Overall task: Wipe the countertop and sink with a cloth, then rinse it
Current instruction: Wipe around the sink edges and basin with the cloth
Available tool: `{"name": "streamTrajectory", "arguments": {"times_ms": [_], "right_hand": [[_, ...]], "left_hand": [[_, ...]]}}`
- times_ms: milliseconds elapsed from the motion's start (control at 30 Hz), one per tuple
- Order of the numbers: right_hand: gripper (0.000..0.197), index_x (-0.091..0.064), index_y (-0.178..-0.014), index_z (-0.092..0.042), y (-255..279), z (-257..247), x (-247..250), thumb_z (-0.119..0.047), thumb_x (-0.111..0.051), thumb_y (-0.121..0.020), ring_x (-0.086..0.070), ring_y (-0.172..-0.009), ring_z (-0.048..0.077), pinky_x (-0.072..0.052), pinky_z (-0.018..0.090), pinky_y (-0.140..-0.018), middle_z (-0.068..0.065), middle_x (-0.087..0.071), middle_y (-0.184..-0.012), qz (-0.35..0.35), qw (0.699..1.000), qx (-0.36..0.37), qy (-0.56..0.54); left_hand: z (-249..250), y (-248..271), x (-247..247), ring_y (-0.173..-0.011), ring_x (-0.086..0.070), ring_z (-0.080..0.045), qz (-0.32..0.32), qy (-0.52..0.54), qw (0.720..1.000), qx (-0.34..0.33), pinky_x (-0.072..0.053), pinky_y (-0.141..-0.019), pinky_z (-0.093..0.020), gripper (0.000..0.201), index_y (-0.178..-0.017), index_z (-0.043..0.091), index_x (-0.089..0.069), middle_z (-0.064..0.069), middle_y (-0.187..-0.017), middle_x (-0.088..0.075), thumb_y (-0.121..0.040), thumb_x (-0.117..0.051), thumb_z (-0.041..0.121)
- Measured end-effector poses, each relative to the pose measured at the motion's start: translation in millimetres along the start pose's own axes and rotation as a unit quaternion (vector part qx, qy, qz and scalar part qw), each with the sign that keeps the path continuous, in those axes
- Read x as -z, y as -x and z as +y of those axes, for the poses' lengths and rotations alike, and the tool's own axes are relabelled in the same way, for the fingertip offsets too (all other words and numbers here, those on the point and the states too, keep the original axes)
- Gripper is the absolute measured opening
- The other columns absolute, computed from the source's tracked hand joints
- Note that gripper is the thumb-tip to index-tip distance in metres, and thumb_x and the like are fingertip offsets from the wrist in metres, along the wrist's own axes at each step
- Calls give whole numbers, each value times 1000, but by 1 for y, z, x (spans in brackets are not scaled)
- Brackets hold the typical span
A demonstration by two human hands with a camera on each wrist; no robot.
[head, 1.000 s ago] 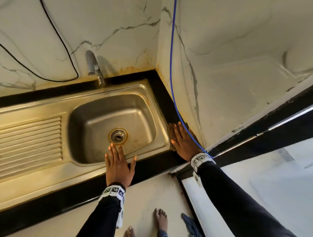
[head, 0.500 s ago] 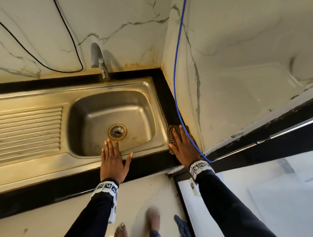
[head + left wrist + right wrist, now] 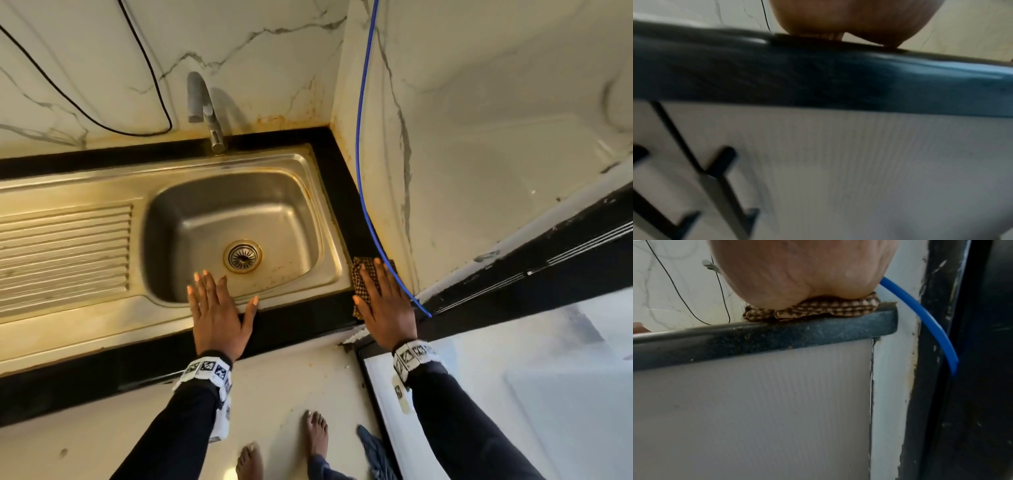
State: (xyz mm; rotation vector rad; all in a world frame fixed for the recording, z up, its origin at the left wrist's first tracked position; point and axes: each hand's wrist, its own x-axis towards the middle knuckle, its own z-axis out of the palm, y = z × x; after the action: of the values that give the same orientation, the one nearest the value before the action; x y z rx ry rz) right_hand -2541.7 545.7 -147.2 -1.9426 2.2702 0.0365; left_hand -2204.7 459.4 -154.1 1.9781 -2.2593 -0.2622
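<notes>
A brown checked cloth [image 3: 362, 277] [image 3: 824, 309] lies on the black countertop [image 3: 301, 318] at its front right corner, beside the steel sink [image 3: 329, 274]. My right hand [image 3: 383, 301] lies flat on the cloth with straight fingers, pressing it down. In the right wrist view the palm [image 3: 797, 272] rests on the bunched cloth at the counter's edge [image 3: 777, 335]. My left hand [image 3: 219, 305] rests flat with spread fingers on the sink's front rim and the black counter strip. The sink basin holds a round drain [image 3: 242, 256].
A tap [image 3: 205, 109] stands behind the basin against the marble wall. A blue tube [image 3: 359, 171] runs down the right wall past my right hand. A black cable [image 3: 102, 126] hangs on the back wall. The ribbed drainboard [image 3: 65, 253] lies at left. Bare feet [image 3: 315, 435] stand below.
My right hand and the cloth have slid a little toward me along the right counter strip. The left hand stays on the sink's front rim. The head view has shifted slightly.
</notes>
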Motion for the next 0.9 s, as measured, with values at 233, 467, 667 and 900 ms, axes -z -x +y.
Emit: {"name": "streamTrajectory", "arguments": {"times_ms": [233, 467, 667, 900], "right_hand": [[73, -2, -163, -27, -58, -5, 11, -60, -25, -103, 4, -157, 29, -11, 51, -127, 5, 12, -170, -62, 996, -24, -52], [78, 9, -161, -24, -167, -31, 37, -58, -31, -104, 16, -155, 32, 4, 48, -125, 10, 19, -168, -92, 995, -43, -18], [78, -2, -163, -24, -59, -30, 17, -64, -15, -97, 7, -156, 30, 8, 41, -121, 10, 10, -169, -60, 997, -38, -8], [76, 6, -162, -23, -152, -46, 24, -54, -31, -104, 12, -155, 34, 1, 53, -123, 13, 16, -168, -76, 995, -68, 16]], "left_hand": [[-70, -6, 11, -158, 4, -34, -3, -25, 999, 25, -6, -125, -62, 98, -156, 3, -32, -25, -168, -10, -94, -18, 78], [-72, -5, 7, -158, 6, -32, 7, 19, 999, 41, 0, -126, -55, 99, -157, 8, -27, -22, -169, -6, -92, -21, 83], [-72, -4, 9, -158, 4, -33, -8, 23, 999, 46, -4, -127, -57, 100, -158, 9, -26, -23, -169, -6, -92, -18, 83], [-73, -6, 6, -158, 5, -32, -25, 5, 998, 53, -7, -127, -57, 98, -159, 9, -24, -22, -169, -4, -93, -14, 82]]}}
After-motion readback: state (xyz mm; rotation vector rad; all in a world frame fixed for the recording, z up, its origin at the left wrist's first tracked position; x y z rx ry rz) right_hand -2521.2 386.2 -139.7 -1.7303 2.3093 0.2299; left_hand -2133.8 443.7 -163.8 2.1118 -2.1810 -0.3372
